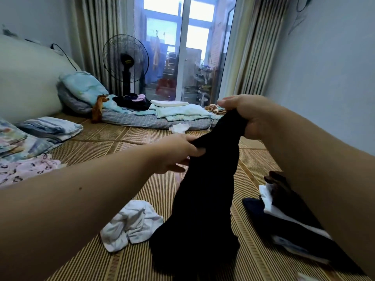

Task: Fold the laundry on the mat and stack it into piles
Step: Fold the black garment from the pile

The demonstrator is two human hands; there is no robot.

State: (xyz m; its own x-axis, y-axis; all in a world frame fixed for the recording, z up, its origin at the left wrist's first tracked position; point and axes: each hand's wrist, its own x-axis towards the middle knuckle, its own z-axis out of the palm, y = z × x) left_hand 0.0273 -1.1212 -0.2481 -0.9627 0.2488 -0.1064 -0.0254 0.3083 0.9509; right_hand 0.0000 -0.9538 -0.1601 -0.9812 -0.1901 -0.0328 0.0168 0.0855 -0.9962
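Fingers (224,102) of the right hand (246,116) are closed around the top edge of a black fabric garment (203,199), bunching it in the fist. Fingers (195,152) of the left hand (174,153) are pinched shut on the same upper edge, lower and to the left. The garment hangs between both hands, raised, its lower end resting crumpled on the striped woven straw mat (142,258). Its type cannot be made out; no seams or label show.

Just left of the garment's base lies a crumpled white cloth (132,224). To the right, a pile of folded dark and white clothes (284,216) sits on the mat, partly hidden behind the right forearm; a pale printed patch on its lowest item is too blurred to read. A pink patterned cloth (24,169) lies at the left edge, cut off by the frame.

Farther back, a small white crumpled item (179,127) lies near a grey checked mattress (152,120) carrying folded pale green bedding (178,111). A black standing fan (125,61) bears a small yellow label, unreadable.
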